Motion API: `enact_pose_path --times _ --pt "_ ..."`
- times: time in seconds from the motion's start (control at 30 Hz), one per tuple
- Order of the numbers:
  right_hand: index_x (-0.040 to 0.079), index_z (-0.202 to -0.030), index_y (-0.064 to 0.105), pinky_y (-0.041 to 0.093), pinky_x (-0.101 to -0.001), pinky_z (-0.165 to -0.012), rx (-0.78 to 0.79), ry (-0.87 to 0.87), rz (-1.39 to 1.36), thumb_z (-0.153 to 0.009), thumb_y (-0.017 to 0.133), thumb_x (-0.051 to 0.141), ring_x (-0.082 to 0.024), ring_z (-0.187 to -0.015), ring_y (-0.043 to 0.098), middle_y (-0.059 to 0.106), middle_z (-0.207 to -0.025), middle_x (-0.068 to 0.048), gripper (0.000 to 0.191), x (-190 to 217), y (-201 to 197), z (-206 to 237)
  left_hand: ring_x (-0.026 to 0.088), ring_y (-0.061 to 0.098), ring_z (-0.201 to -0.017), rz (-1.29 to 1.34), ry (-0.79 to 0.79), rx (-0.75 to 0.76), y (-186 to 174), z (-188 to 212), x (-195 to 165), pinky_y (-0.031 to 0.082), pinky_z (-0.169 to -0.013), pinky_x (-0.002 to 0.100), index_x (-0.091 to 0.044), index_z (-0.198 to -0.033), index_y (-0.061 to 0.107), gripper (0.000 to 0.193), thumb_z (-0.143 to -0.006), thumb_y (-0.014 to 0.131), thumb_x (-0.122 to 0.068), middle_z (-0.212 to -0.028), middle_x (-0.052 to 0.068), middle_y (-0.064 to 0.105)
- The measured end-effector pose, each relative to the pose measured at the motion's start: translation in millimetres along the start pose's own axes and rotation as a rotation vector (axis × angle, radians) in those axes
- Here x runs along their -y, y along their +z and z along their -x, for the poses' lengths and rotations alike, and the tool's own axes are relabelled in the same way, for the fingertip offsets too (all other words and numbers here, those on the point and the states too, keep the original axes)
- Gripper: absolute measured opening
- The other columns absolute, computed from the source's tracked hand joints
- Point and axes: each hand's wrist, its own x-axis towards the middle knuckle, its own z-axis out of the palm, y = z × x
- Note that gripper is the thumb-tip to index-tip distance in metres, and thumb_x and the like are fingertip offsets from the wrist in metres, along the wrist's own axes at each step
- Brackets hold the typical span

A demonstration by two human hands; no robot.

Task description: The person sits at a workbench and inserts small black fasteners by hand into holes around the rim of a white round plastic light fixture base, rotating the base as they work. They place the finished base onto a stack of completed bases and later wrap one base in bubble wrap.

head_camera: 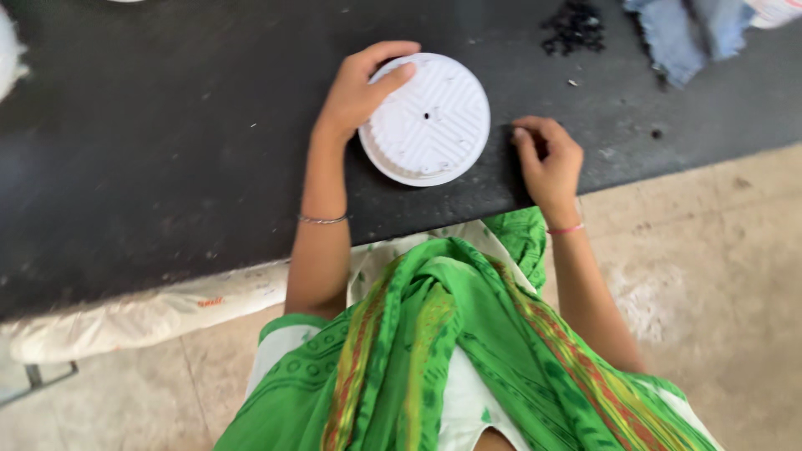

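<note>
A round white plastic disc (430, 121) with ribbed lines and a small centre hole lies flat on the black table (167, 150), close to its near edge. My left hand (361, 90) rests on the disc's left rim, thumb and fingers over the top edge, holding it. My right hand (547, 163) sits on the table just right of the disc, apart from it, with fingers curled in; whether anything small is under them is hidden. A thin bangle circles each wrist.
A pile of small black bits (575, 27) lies at the back right. A blue denim cloth (693, 33) hangs over the far right. A white sack (142, 317) shows under the table's edge. My green garment (468, 351) fills the bottom.
</note>
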Motion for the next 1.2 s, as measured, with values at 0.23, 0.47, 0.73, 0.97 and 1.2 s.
enact_pose_path --times 0.23,0.47,0.73,0.97,1.2 --pt "0.001 -0.111 0.072 0.054 -0.0256 -0.07 -0.066 0.03 -0.036 -0.103 0.068 0.003 -0.011 -0.079 0.064 0.068 -0.096 -0.007 0.009 0 1 10 0.009 0.069 -0.1 0.134 -0.078 0.018 2 10 -2 0.056 -0.089 0.024 -0.002 -0.127 0.072 0.035 -0.105 0.066 -0.028 -0.112 0.004 0.076" --pt "0.001 -0.112 0.074 0.058 -0.0319 -0.075 -0.195 -0.163 0.286 -0.099 0.074 0.0 -0.023 -0.087 0.07 0.069 -0.103 -0.013 0.013 -41 -45 0 0.008 0.069 -0.097 0.106 -0.067 0.023 24 42 1 0.056 -0.086 0.024 -0.002 -0.126 0.072 0.036 -0.104 0.068 -0.03 -0.109 0.004 0.076" --pt "0.003 -0.1 0.077 0.053 -0.0411 -0.077 -0.041 -0.233 0.478 -0.09 0.078 0.002 -0.033 -0.084 0.067 0.067 -0.095 -0.015 0.011 -59 -52 -22 0.009 0.069 -0.095 0.037 -0.03 0.002 5 41 4 0.058 -0.085 0.024 -0.003 -0.126 0.072 0.036 -0.102 0.069 -0.029 -0.112 0.004 0.076" --pt "0.001 -0.087 0.072 0.055 -0.0397 -0.075 -0.005 -0.323 0.564 -0.083 0.072 0.0 -0.029 -0.081 0.067 0.069 -0.089 -0.013 0.005 -75 -58 -27 0.011 0.069 -0.102 0.036 0.035 -0.009 19 47 19 0.057 -0.092 0.027 -0.001 -0.123 0.073 0.035 -0.102 0.072 -0.029 -0.112 0.004 0.076" --pt "0.0 -0.103 0.063 0.06 -0.0248 -0.077 0.096 0.123 -0.389 -0.102 0.071 -0.004 -0.009 -0.083 0.068 0.071 -0.096 -0.003 0.009 1 -33 6 0.016 0.069 -0.116 0.004 0.094 0.052 6 58 17 0.056 -0.103 0.031 -0.003 -0.132 0.067 0.049 -0.097 0.079 -0.036 -0.124 0.007 0.074"
